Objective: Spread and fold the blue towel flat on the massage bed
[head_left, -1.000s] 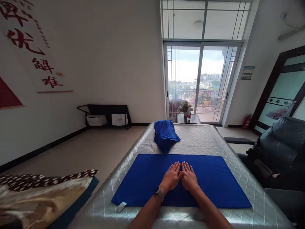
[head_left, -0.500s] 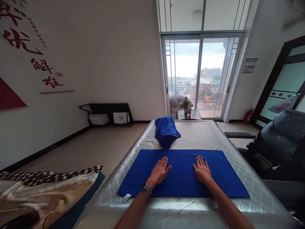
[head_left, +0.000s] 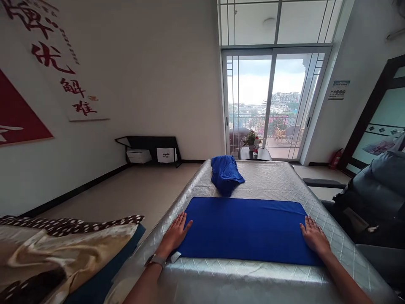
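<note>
A blue towel [head_left: 247,230] lies flat and spread out across the silver quilted table cover [head_left: 262,173]. At its left edge rests my left hand [head_left: 175,232], palm down with the fingers stretched out. My right hand [head_left: 314,237] lies the same way at the towel's right edge. Neither hand grips anything. A small white label [head_left: 175,256] sticks out at the near left corner of the towel, close to my left wrist. Beyond the far edge, a crumpled blue cloth [head_left: 226,174] sits in a loose heap.
Patterned bedding [head_left: 72,253] is close by on the left. On the right stands a dark padded chair [head_left: 373,194]. A small table with a bottle [head_left: 255,146] and a potted plant [head_left: 249,138] is beyond the far end, before the sliding glass doors [head_left: 272,105].
Both hands have slid outward from the middle of the blue towel, the left one to its left edge and the right one to its right edge. The view has shifted slightly left.
</note>
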Available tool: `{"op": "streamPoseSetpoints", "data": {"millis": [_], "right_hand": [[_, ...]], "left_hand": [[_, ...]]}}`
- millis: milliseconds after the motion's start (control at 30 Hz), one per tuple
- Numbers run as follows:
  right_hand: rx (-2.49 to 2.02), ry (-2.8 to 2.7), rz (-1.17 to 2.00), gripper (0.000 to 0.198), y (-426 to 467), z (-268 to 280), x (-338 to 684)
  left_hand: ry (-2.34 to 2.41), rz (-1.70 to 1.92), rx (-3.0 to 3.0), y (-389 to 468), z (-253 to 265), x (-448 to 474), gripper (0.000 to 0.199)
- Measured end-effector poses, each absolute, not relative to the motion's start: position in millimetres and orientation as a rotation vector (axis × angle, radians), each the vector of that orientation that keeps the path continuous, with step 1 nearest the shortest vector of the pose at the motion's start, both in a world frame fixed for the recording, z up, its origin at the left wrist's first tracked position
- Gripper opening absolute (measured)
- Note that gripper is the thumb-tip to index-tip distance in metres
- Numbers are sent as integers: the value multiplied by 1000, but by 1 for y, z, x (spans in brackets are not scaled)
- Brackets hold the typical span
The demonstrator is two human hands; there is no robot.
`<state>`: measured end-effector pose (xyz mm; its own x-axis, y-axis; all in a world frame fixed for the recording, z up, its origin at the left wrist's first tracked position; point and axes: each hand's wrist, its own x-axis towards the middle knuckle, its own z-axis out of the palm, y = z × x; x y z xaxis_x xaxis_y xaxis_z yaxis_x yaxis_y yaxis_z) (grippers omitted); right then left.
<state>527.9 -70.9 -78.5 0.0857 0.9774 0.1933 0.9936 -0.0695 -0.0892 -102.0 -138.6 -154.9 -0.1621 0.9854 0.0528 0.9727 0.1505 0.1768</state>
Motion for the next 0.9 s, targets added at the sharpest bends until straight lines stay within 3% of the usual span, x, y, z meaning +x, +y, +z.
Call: {"op": "streamPoseSetpoints", "data": {"millis": [300,633,900], "right_hand": [[-2132,-2016,-127,58,-53,-82,511],[-1597,-2525,101,53,13,-83,338],[-1508,-2630,217,64,31,-109,305]], "left_hand": [[2274,287,2038,-112,-123,-98,88],[1764,528,2476,-1,-115,104,61],[1758,516,2443,24,-139,127,68]]}}
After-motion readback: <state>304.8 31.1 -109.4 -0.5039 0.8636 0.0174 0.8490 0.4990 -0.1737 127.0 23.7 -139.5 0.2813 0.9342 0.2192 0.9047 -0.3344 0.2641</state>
